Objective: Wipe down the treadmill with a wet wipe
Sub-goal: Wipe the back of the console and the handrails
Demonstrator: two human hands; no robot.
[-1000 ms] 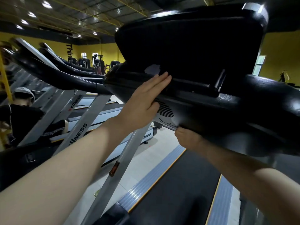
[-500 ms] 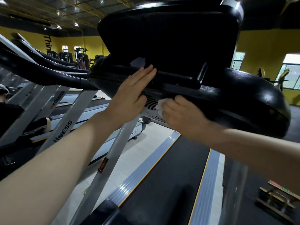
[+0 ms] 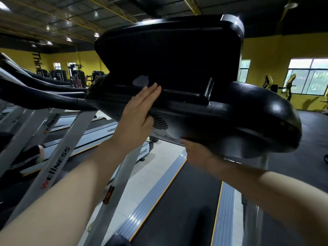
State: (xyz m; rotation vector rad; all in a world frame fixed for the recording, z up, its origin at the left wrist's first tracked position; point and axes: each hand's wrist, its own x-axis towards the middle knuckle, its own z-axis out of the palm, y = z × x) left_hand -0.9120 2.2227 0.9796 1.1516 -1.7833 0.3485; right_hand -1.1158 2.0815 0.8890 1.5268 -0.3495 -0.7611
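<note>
Flat-fingered, the left hand (image 3: 136, 114) has a wide grip, pressing the back of the black treadmill console (image 3: 177, 68) just left of its vent grille (image 3: 160, 123). Under the console's near lower edge, the right hand (image 3: 197, 151) is blurred; its grip cannot be told, and no wipe shows.

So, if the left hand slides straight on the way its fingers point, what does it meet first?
The left hand points up and right along the treadmill console; it would likely meet the upright back panel first, near the pale patch.
</note>
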